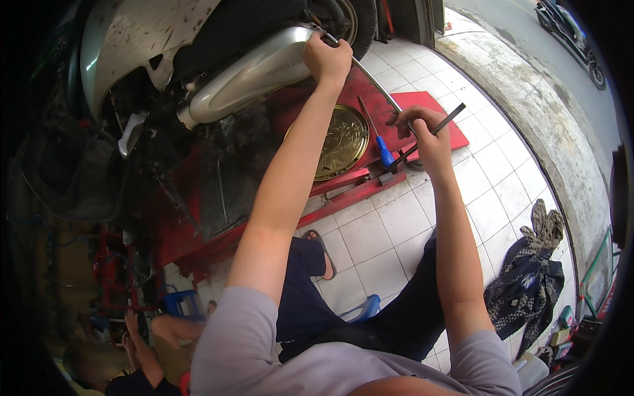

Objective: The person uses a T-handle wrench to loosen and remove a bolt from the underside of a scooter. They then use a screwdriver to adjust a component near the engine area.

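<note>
A long T-handle socket wrench (376, 82) runs from the rear wheel area of a motorbike down toward me. My left hand (328, 63) is closed around its far end, beside the silver exhaust muffler (254, 69); the socket's tip is hidden at the wheel. Around the dark crossbar my right hand (426, 135) is closed, where the bar meets the shaft. Below that hand a blue-handled screwdriver (385, 153) lies on the red lift platform (432, 109). A round gold-coloured tray (347, 135) rests on the platform, partly behind my left forearm.
The motorbike's rear tyre (365, 26) stands beyond my left hand. Patterned cloth (525, 290) lies on the white tiled floor (376, 241) at right. Another person (142, 350) sits at lower left near a blue stool (181, 303). A scooter (574, 39) is on the street.
</note>
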The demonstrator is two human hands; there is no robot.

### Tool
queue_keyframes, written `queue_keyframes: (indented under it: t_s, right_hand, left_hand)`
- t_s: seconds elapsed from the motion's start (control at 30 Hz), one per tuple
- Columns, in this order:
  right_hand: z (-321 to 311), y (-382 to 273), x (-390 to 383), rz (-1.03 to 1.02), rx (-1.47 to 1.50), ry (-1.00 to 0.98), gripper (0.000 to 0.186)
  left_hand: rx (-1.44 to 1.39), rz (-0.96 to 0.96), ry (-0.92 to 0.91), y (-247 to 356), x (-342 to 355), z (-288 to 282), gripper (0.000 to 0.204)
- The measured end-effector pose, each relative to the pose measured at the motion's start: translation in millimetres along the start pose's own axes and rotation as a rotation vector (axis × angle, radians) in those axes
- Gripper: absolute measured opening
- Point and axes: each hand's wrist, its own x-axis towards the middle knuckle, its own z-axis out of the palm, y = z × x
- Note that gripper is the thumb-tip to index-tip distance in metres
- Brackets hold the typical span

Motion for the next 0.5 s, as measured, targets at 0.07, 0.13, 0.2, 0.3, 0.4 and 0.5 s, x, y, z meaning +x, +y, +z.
queue_keyframes:
  t_s: [0.07,0.13,0.2,0.3,0.4,0.5]
  right_hand:
    - [5.5,5.0,1.0,0.009,0.025,0.026,0.027]
    - [9.6,8.7,2.4,0.012,0.020,0.019,0.027]
    - [11.3,10.7,4.3,0.006,-0.016,-0.019,0.027]
    - [10.0,10.0,6.0,0.009,-0.014,-0.020,0.028]
    - [7.3,9.1,7.0,0.001,-0.009,-0.009,0.029]
    - [7.2,5.5,7.9,0.004,0.003,0.001,0.029]
  left_hand:
    - [-0.025,-0.024,0.016,-6.0,6.7,4.9,0.027]
    - [-0.016,-0.029,0.031,-7.6,9.0,6.1,0.025]
    - [0.026,-0.010,0.045,-6.7,8.7,5.2,0.023]
    - [0.043,-0.009,-0.005,-0.2,7.1,1.1,0.018]
    - [0.060,0.035,0.055,8.8,1.8,-2.3,0.015]
    - [0.083,0.044,0.056,13.3,-0.9,-7.2,0.014]
